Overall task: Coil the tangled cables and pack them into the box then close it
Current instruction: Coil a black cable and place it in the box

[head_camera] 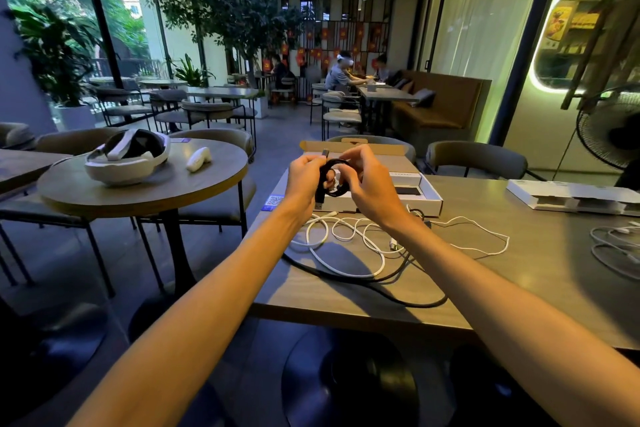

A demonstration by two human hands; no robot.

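Both hands hold a small black cable coil [334, 191] in the air above the table's far left part. My left hand [306, 180] grips the coil's left side, and a USB plug hangs below it. My right hand [369, 184] pinches the coil's right side. Just behind the hands stands the open white box [424, 192], lid up, with a dark item inside. On the table below lie a tangled white cable [346, 246] and a long black cable [381, 284], overlapping each other.
The wooden table [485, 274] also bears a second flat white box [571, 198] at the far right and another white cable [616, 250] near the right edge. A round table [138, 191] on the left carries a white headset and a controller. Chairs stand around.
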